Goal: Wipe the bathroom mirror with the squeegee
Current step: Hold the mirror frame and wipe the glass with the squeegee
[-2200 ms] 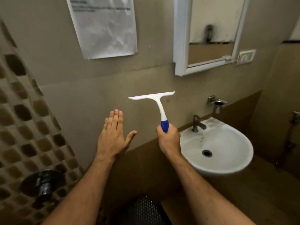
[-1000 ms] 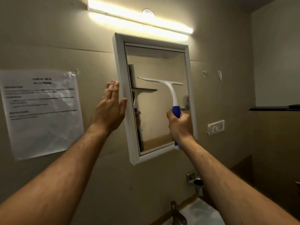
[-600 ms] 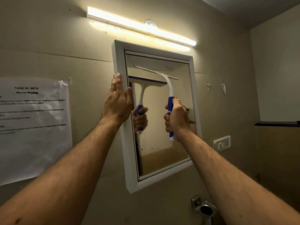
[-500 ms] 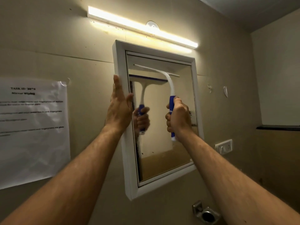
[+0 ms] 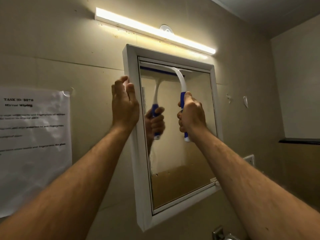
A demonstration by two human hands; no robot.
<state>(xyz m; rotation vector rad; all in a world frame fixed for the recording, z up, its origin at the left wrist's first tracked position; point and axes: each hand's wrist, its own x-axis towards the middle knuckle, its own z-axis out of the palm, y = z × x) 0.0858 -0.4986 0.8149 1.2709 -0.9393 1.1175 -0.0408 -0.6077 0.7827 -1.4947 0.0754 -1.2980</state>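
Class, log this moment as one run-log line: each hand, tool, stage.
right hand: grips squeegee handle | blade: at mirror top | left hand: on frame's left edge | stage: stroke start

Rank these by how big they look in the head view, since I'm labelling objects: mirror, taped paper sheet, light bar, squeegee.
1. mirror, frame included, looks largest.
2. paper sheet, though cut off at the left edge, so its true extent is unsure.
3. light bar, long but thin.
4. squeegee, smallest, partly hidden in the right hand.
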